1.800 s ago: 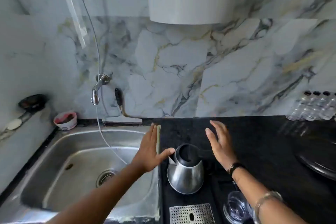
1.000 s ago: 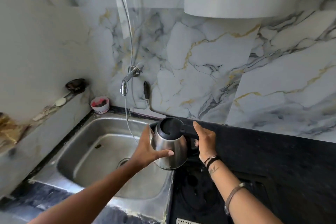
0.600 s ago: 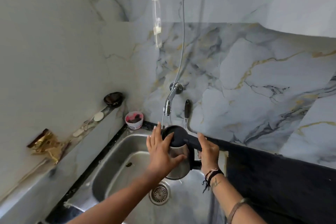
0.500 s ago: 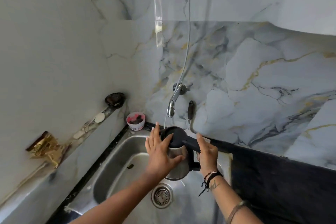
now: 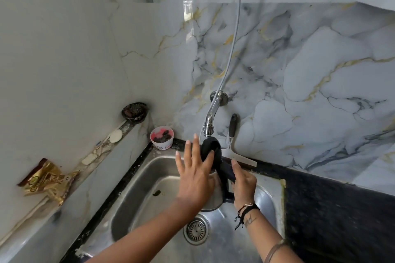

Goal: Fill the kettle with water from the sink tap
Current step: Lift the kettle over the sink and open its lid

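A steel kettle (image 5: 215, 198) with a black lid and black handle hangs over the steel sink (image 5: 149, 194), right under the chrome wall tap (image 5: 210, 119). Its black lid (image 5: 210, 148) stands tipped up just below the tap's spout. My right hand (image 5: 242, 183) grips the black handle on the kettle's right. My left hand (image 5: 195, 177) lies flat against the kettle's left side with the fingers spread, and hides most of the body. No water stream is visible from the tap.
A drain strainer (image 5: 196, 229) sits in the sink bottom. A pink-and-white tub (image 5: 161, 137) stands at the back-left corner, a dark bowl (image 5: 134, 111) and a gold wrapper (image 5: 46, 179) on the left ledge. A squeegee (image 5: 232, 134) leans on the wall; black counter (image 5: 333, 203) at right.
The kettle was lifted off the black counter and carried left over the sink to under the tap. In the last half second its lid has tipped up further.
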